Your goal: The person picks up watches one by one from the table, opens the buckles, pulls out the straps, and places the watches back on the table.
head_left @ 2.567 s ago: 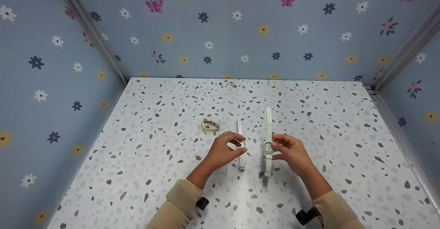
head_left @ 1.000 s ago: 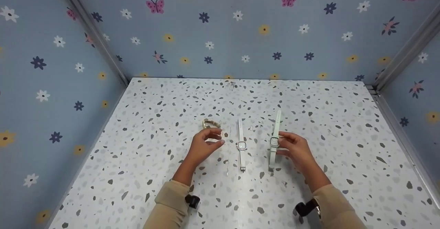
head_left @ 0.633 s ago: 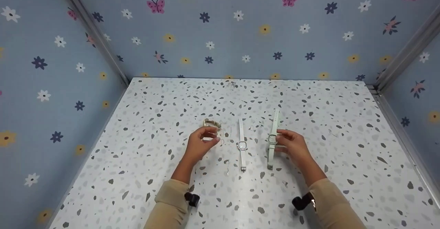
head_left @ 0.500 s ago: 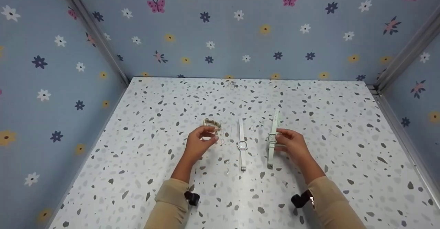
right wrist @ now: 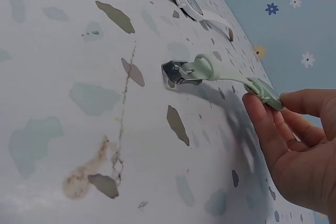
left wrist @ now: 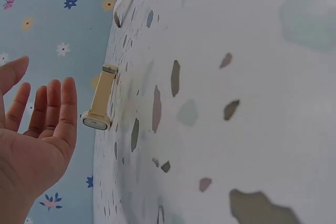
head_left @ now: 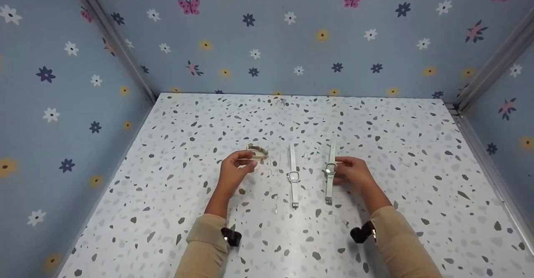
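Though the right hand [head_left: 353, 173] pinches the green watch [head_left: 331, 169], it's illegible.

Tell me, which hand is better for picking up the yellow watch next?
Probably the left hand: it looks empty and is close to the yellow watch. The right hand is farther away and holds the pale green watch.
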Demonstrator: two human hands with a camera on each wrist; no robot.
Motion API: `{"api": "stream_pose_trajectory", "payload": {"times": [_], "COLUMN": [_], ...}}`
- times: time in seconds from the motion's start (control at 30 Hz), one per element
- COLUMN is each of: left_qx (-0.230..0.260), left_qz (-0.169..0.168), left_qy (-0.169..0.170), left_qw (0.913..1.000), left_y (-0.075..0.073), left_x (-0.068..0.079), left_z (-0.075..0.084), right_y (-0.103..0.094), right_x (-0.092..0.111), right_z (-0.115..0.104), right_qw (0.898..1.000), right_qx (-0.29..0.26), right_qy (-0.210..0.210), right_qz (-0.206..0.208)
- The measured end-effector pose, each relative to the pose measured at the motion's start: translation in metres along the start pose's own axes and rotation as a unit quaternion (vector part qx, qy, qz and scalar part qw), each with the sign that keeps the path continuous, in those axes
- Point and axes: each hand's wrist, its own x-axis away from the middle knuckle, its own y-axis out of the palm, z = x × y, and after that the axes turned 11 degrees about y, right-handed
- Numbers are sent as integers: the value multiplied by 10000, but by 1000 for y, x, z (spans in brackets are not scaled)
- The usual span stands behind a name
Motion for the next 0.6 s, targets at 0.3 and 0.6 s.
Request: {"api": "stream_pose_trajectory", "payload": {"times": [0.3,0.6], "left_qx": [-139,-448], "left_qz": [368,450], "left_qy": [-309,-626], "left_qw": [9987,9960], "left_y": [-5,-8], "left_x": [-7,-12], "left_z": [-11,-13], "right_y": [-1,4], "right_x": [-5,-4], "right_z": [0,-1], "right_qw": [9988,9846], "right_qx": [436,1457], "right_qy": [63,-447], "right_qz": [232,854]}}
